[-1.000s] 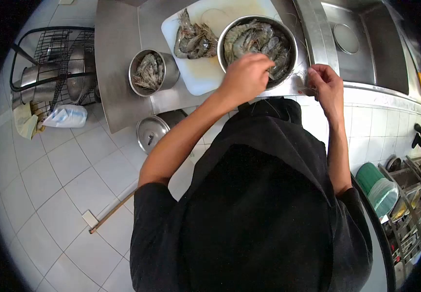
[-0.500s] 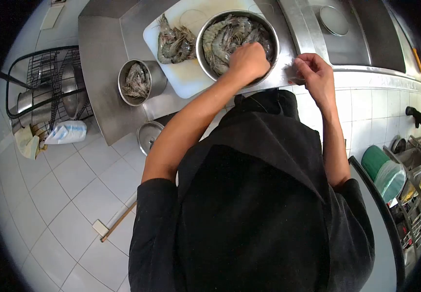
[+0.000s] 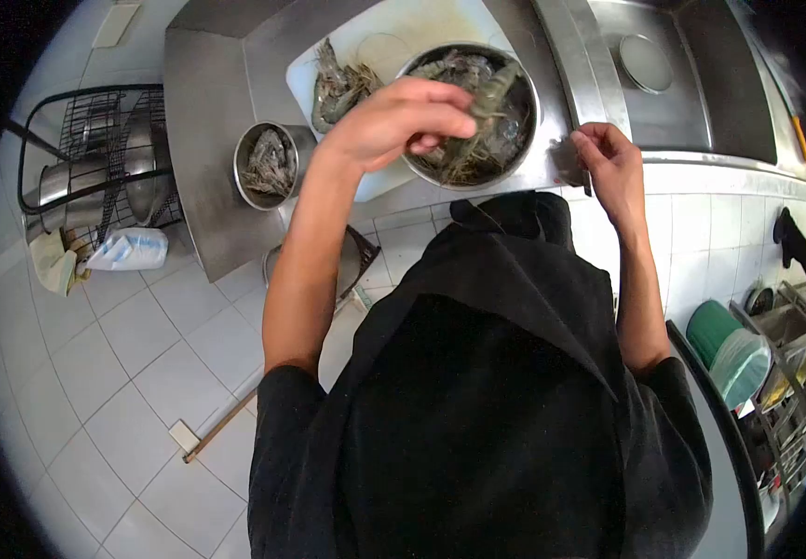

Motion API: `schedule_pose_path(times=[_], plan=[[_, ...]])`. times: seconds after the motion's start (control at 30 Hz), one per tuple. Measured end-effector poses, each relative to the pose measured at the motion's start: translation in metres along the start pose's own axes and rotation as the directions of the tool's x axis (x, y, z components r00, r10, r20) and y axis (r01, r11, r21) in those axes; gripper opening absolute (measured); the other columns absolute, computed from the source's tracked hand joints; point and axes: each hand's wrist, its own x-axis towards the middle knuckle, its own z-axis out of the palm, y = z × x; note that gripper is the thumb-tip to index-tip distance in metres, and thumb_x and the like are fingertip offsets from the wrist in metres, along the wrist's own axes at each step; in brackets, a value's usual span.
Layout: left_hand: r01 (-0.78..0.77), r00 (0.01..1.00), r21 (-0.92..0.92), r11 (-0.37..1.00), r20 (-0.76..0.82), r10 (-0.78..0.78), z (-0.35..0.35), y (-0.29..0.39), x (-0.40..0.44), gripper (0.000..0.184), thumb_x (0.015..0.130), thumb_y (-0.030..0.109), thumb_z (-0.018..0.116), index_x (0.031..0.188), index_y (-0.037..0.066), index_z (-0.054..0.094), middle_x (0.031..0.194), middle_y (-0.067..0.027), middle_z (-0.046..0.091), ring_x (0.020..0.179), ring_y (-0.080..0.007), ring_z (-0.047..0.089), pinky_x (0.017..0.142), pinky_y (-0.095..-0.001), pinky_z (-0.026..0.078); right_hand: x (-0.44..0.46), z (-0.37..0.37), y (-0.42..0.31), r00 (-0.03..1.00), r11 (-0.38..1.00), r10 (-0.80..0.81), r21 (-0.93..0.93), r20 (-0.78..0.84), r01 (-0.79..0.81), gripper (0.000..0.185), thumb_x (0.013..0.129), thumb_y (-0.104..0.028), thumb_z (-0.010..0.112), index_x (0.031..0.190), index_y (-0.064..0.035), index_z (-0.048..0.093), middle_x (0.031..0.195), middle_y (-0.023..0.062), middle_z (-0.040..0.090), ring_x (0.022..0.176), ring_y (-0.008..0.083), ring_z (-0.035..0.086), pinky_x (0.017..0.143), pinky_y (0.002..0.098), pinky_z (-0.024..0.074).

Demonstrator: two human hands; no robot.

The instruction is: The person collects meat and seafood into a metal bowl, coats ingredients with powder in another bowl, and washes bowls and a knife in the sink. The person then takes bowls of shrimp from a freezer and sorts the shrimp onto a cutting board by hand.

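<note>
My left hand (image 3: pixel 403 121) is pinched on a raw grey-green shrimp (image 3: pixel 491 93), raised over a round metal bowl (image 3: pixel 535 116) full of whole shrimp. To the right of the bowl, at the counter edge, my right hand (image 3: pixel 612 163) is closed on a thin, dark, blade-like thing (image 3: pixel 582 168). Its kind is not clear. Beneath the bowl lies a white cutting board (image 3: pixel 379 186), which also bears a small pile of shrimp (image 3: pixel 338 88). A smaller metal pot (image 3: pixel 242 172) with shrimp heads and shells or whole shrimp stands left of the board.
The steel counter (image 3: pixel 203 140) runs leftward. At right is a sink (image 3: pixel 691 102) with a round metal lid or dish (image 3: pixel 645 63). A black wire rack (image 3: pixel 95 140) with metal pots stands at left. A wooden stick (image 3: pixel 226 424) lies on the tiled floor.
My left hand has come up out of the bowl and moved left, lifting a shrimp. My right hand keeps its place at the counter edge, its thin dark thing now more visible.
</note>
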Motion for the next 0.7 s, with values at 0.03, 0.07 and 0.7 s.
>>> schedule_pose_path(times=[0.03, 0.07, 0.7], plan=[[-0.01, 1.0, 0.01, 1.0, -0.01, 0.01, -0.003, 0.002, -0.011, 0.03, 0.076, 0.012, 0.067, 0.102, -0.003, 0.062, 0.066, 0.0029, 0.051, 0.054, -0.0034, 0.039, 0.046, -0.0202, 0.029, 0.0, 0.001, 0.001, 1.0, 1.0, -0.009, -0.019, -0.007, 0.009, 0.02, 0.084, -0.014, 0.062, 0.095, 0.0029, 0.061, 0.075, 0.0021, 0.059, 0.066, 0.0071, 0.052, 0.06, 0.0212, 0.0428], [-0.081, 0.996, -0.003, 0.997, -0.032, 0.08, -0.006, 0.002, -0.022, 0.032, 0.077, 0.011, 0.065, 0.105, -0.004, 0.06, 0.07, 0.0023, 0.053, 0.055, -0.0034, 0.04, 0.047, -0.0194, 0.029, 0.001, 0.001, 0.001, 1.0, 0.999, -0.021, -0.034, -0.013, 0.021, 0.019, 0.085, -0.015, 0.061, 0.094, 0.0021, 0.06, 0.074, 0.0019, 0.059, 0.065, 0.0074, 0.051, 0.06, 0.0213, 0.0417], [-0.322, 0.875, -0.425, 0.846, -0.475, 0.094, -0.113, -0.076, -0.081, 0.032, 0.087, 0.023, 0.055, 0.107, -0.002, 0.057, 0.091, -0.0058, 0.063, 0.073, -0.0097, 0.055, 0.06, -0.0237, 0.04, 0.004, 0.013, -0.005, 0.998, 0.997, -0.061, -0.056, -0.006, 0.061, 0.017, 0.083, -0.012, 0.062, 0.091, 0.0028, 0.061, 0.073, 0.0024, 0.06, 0.065, 0.0074, 0.052, 0.06, 0.0211, 0.042]])
